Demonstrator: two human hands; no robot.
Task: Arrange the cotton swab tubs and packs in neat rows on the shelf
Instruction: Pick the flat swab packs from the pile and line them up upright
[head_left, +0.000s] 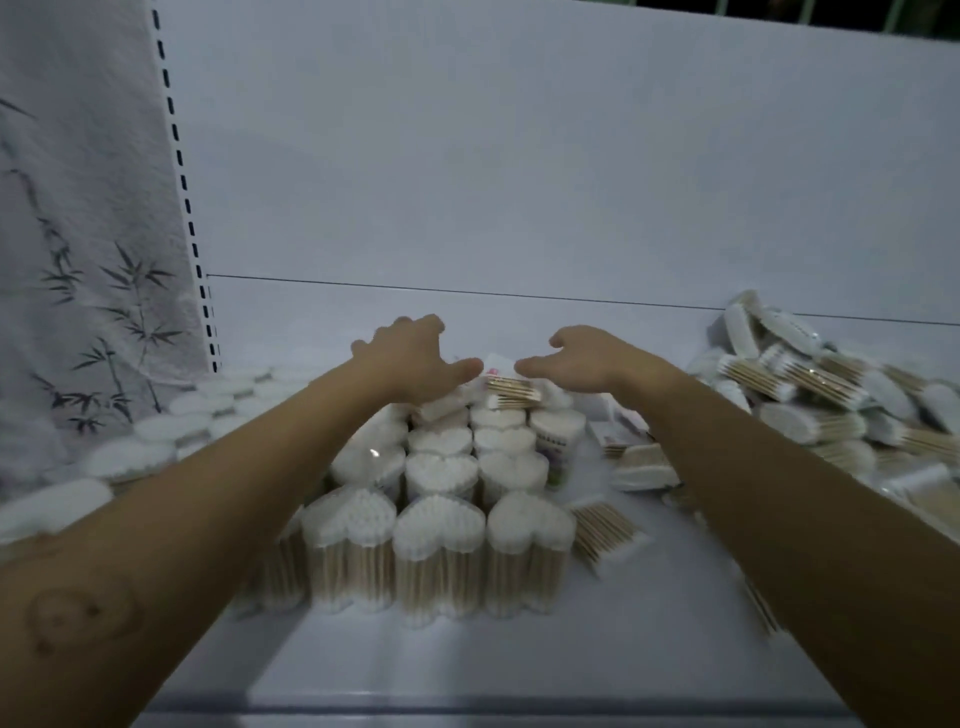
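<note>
Both grips are seen spread and holding nothing in the head view. The left grip (415, 358) and the right grip (589, 364) are held side by side, thumbs turned toward each other, over the far end of a block of heart-shaped tubs (441, 519). Between the two thumbs a single pack (511, 391) is laid flat on the rearmost tubs; whether the left thumb touches it cannot be told. Below and nearer than the grips, the tubs are stood upright in tight rows on the shelf (467, 665). Well out to the right of the right grip a loose heap of packs (831, 405) is piled, and stray packs (605, 530) are scattered under the right forearm, just beside the block. Left of the left grip a line of flat packs (156, 441) is set along a bamboo-printed cloth (78, 260).

The step in hand is judged to be the tidying of the block's back end. Next, the single pack would need to be pinched and lifted clear without the tubs beneath being tipped, and the heap then sorted into rows.
</note>
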